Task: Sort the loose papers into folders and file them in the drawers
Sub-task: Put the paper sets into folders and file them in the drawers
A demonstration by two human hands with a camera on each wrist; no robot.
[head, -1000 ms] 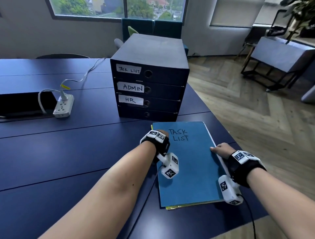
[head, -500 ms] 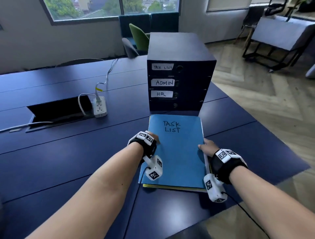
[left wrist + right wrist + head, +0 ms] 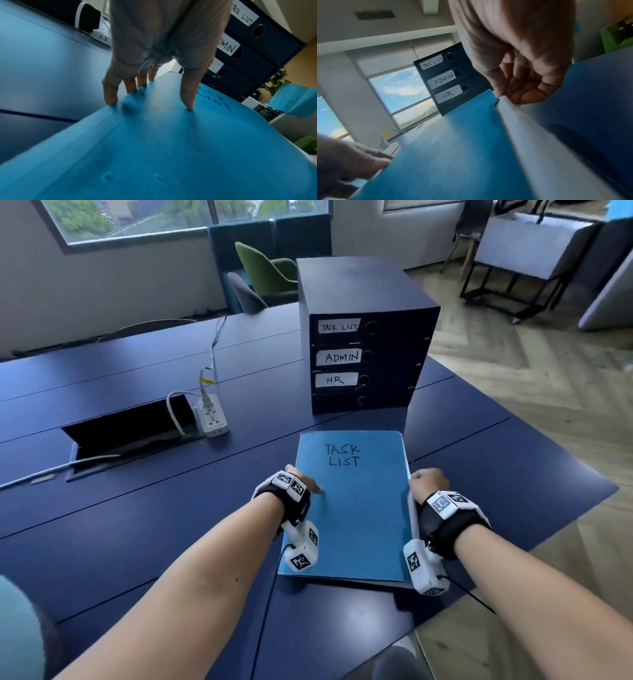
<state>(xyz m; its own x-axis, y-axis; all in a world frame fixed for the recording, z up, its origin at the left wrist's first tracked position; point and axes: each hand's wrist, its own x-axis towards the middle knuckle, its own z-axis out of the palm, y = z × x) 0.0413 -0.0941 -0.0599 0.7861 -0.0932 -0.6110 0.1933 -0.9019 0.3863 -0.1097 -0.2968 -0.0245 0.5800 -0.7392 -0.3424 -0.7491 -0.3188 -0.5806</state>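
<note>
A blue folder (image 3: pixel 359 515) marked TASK LIST lies lengthwise in front of the dark drawer unit (image 3: pixel 363 302). White papers (image 3: pixel 530 135) stick out along its right side. My left hand (image 3: pixel 308 484) grips the folder's left edge, thumb (image 3: pixel 187 94) on the cover and fingers (image 3: pixel 109 92) wrapped over the edge. Curled fingers of my right hand (image 3: pixel 416 482) pinch the right edge where the papers show. The unit's drawers, labelled TASK LIST (image 3: pixel 339 327), ADMIN (image 3: pixel 337 357) and HR (image 3: pixel 335 380), plus one unlabelled, are all closed.
On the dark blue table (image 3: pixel 171 508) a white power strip (image 3: pixel 213 417) with cables sits by an open cable hatch (image 3: pixel 130 429) to the left. The table's right edge (image 3: pixel 548 529) runs close to my right arm. Chairs (image 3: pixel 263 268) stand behind the table.
The folder has turned from slanted to square with the drawer unit, with both hands staying at its sides. The yellow edge seen under its front no longer shows.
</note>
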